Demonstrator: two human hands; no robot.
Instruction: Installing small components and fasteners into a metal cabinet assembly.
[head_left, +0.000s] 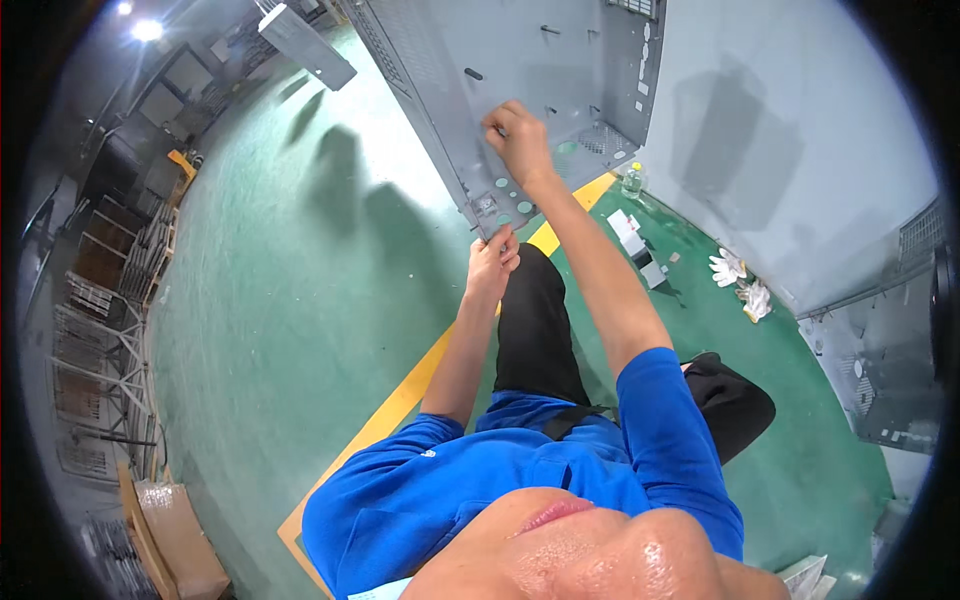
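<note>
A large grey sheet-metal cabinet [450, 130] hangs or stands in front of me, its open side facing me. Small pegs stick out of its inner wall, and its bottom panel has round holes and green discs. My left hand [492, 262] is closed at the cabinet's near lower corner, fingers curled against the edge. Inside the cabinet, above the bottom panel, my right hand [522, 148] has its fingers bent together in a pinch. Whatever that pinch holds, if anything, is too small or hidden to make out.
A yellow line [410, 385] crosses the green floor [290, 290]. To the right lie white gloves [728, 267], a small white box [627, 232] and a clear bottle [632, 182], near another grey panel [880, 370]. Racks [100, 360] and cardboard [180, 535] line the left; another grey metal unit [305, 45] is far off.
</note>
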